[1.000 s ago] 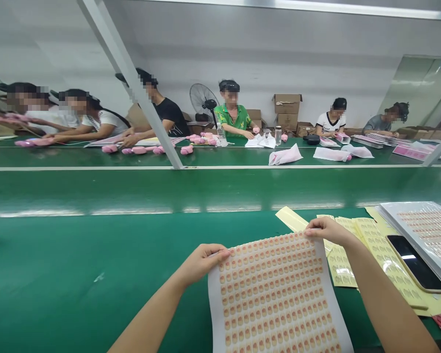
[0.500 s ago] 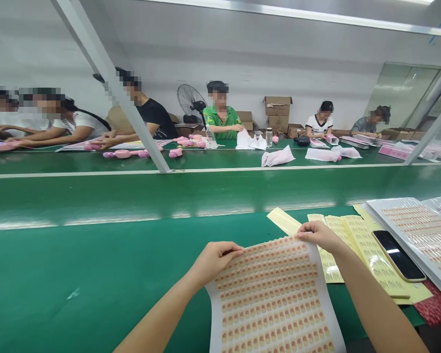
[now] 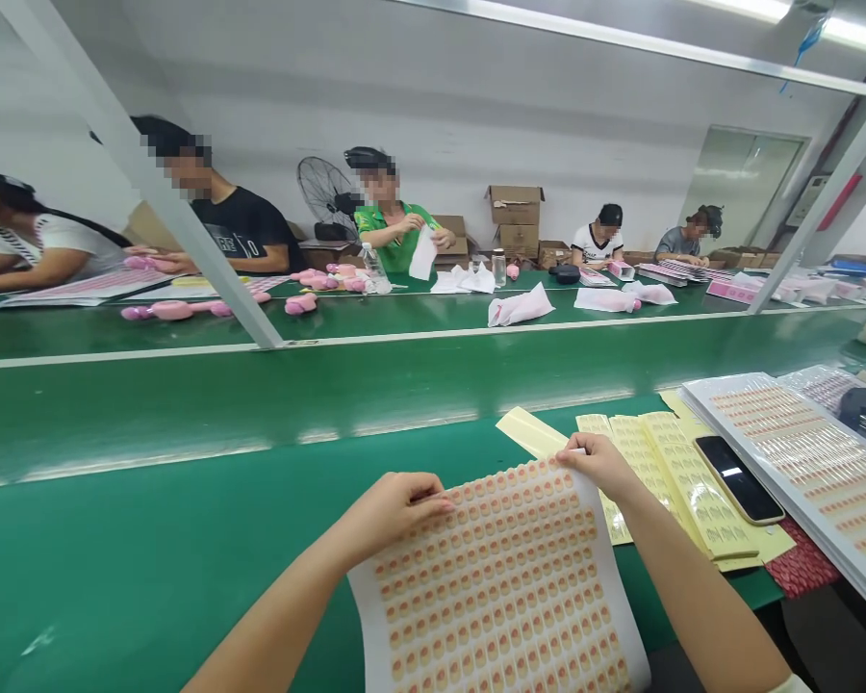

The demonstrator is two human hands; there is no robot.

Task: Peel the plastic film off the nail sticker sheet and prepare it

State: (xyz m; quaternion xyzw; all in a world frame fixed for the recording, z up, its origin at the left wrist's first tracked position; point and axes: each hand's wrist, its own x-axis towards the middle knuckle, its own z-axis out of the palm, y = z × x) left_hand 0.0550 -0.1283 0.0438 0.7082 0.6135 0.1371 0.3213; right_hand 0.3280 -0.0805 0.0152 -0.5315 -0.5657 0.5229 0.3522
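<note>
A white sticker sheet (image 3: 497,577) with rows of small beige and orange-red stickers hangs between my hands, its lower part running out of view at the bottom. My left hand (image 3: 396,510) pinches the sheet at its upper left, with the fingertips over the top rows. At the upper right corner, my right hand (image 3: 596,462) grips the edge between thumb and fingers. Just behind the right hand lies a pale yellow strip (image 3: 530,431). Yellow label sheets (image 3: 700,481) with printed rows lie on the green table to the right of that hand.
A phone (image 3: 740,478) rests beside the label sheets. A thick stack of sticker sheets (image 3: 786,423) lies at the far right, near a red patterned cloth (image 3: 801,558). Across the green conveyor (image 3: 404,385), several people work among pink items and white bags. Slanted white posts (image 3: 144,183) rise there.
The view has swung right, so the scene sits further left. Both hands still hold the sticker sheet. The co-worker in green has lifted a white bag.
</note>
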